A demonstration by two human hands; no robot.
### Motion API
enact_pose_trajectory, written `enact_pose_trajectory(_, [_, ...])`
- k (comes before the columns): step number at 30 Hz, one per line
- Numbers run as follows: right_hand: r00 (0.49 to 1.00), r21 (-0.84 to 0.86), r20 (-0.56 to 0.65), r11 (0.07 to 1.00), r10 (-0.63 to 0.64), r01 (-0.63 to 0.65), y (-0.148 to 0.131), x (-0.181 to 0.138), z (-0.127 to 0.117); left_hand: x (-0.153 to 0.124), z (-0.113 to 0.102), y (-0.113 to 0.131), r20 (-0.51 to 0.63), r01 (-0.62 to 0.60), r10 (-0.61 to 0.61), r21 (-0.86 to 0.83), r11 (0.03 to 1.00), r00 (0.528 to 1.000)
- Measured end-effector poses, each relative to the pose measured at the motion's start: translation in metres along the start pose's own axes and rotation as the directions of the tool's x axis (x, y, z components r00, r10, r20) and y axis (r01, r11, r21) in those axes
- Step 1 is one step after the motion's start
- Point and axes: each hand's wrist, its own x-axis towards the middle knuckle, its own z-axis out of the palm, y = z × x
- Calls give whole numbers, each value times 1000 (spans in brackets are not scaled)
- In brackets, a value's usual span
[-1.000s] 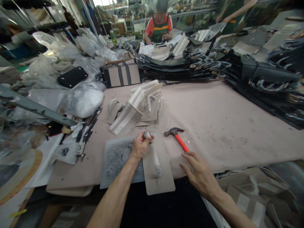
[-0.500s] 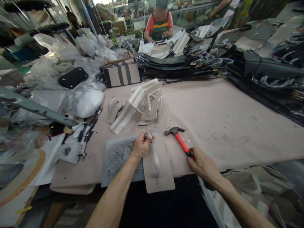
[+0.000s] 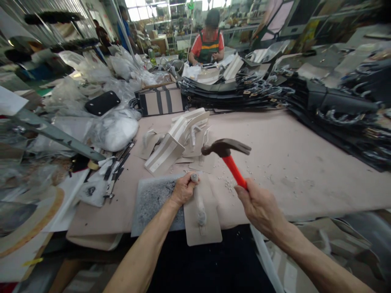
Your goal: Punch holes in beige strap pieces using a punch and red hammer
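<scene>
My left hand [image 3: 182, 189] is closed around a short metal punch [image 3: 194, 177], held upright with its round top showing. Its lower end is hidden by the fingers. Under it lies a beige bag panel [image 3: 210, 215] with a plastic-wrapped handle [image 3: 200, 207] on it. The panel overlaps a worn, dark-speckled board [image 3: 152, 203] and juts past the table's front edge. In my right hand [image 3: 259, 203] is a claw hammer [image 3: 232, 165] with a red grip, raised above the table to the right of the punch.
Several beige panels with wrapped handles [image 3: 171, 142] are heaped just beyond my hands. Small metal bits [image 3: 229, 184] lie scattered to the right. Black bag parts [image 3: 229, 91] are piled at the back and right, plastic bags [image 3: 116, 130] at left. A co-worker [image 3: 209, 44] sits across the table.
My right hand has lifted the hammer from low over the table, bringing its head up and closer to the camera. My left hand still holds the punch at the panel. The view has tilted up slightly.
</scene>
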Motion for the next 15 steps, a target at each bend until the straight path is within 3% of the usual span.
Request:
enact_pose_trajectory(3, [969,-247,143,941,-200,231,-3,2,-6,0,0,-1,-8,5,-5,2,1000,1000])
enact_pose_trajectory(5, [944,-317,220,897,-247,308,-11,8,-17,0,-1,-2,-5,10,-10,0,1000,1000])
enact_pose_trajectory(6, [945,-332,201,890,-257,313,-19,12,-25,0,-1,-2,-3,11,-11,-4,1000,1000])
enact_pose_trajectory(9, [954,-282,-71,923,-291,261,-44,20,-46,0,-1,-3,-4,17,-17,-22,1000,1000])
enact_pose_trajectory(11, [917,-219,-283,950,-282,224,-53,19,-47,0,0,-4,-4,17,-17,-26,1000,1000])
enact_pose_trajectory(12, [905,-209,-313,950,-289,231,-52,16,-43,0,0,-5,-5,15,-15,-25,1000,1000])
enact_pose_trajectory(13, [911,-222,-278,943,-305,248,-48,13,-35,0,0,-5,-5,15,-15,-20,1000,1000])
enact_pose_trajectory(15, [945,-283,-41,911,-325,301,-34,6,-18,0,0,-7,2,20,-20,-2,1000,1000])
